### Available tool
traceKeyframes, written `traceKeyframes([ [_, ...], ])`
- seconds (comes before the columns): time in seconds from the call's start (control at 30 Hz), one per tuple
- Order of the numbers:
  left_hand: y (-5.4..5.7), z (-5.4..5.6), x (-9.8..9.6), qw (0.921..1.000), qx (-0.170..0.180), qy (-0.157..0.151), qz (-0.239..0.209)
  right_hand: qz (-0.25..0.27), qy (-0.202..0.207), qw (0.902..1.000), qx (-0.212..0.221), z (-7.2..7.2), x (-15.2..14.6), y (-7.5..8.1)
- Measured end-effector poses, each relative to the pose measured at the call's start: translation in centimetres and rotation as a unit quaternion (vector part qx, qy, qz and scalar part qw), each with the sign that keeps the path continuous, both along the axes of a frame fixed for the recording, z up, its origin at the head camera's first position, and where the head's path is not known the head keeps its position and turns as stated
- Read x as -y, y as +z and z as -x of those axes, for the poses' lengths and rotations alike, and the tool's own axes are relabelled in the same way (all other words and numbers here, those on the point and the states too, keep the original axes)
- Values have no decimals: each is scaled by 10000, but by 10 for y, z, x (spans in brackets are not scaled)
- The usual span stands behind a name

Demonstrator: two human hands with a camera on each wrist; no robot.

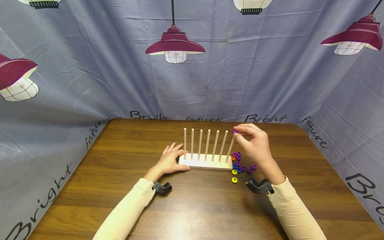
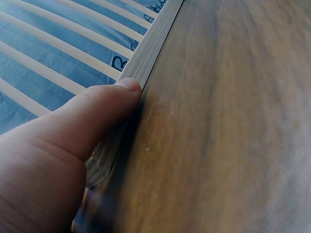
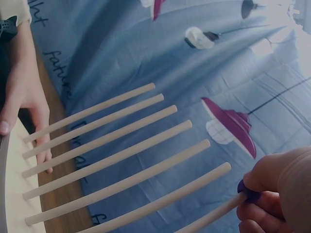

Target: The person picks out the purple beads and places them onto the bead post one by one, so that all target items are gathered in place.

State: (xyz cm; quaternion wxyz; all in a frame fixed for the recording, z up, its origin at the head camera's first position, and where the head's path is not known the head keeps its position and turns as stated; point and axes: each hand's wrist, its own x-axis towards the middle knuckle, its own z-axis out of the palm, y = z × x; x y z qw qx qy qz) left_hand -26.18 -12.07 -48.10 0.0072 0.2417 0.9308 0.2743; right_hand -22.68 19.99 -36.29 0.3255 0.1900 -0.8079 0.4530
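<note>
Hands point(image 1: 168, 161) hold 7-peg wooden rack point(image 1: 207, 163) and round purple bead point(image 1: 235, 131).

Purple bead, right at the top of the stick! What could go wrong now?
The purple bead might slip if the right hand lets go early: it's only at the tip of the peg. The rack might wobble if the left hand loosens its grip. The loose beads beside the rack could roll if bumped.

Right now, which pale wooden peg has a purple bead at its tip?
The rightmost pale round wooden peg, farthest from the left hand: the fingers of the right hand hold a purple ring-shaped bead at its tip. The other six pegs hold none.
</note>
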Motion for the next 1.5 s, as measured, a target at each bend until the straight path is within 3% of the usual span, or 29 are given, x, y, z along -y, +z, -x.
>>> traceKeyframes([
  [1.0,-2,2,0,10000,5,34,90,-93,-101,9996,254,0,-4,-2],
  [1.5,-2,2,1,10000,18,26,64,148,92,9993,333,-1,-7,-2],
])
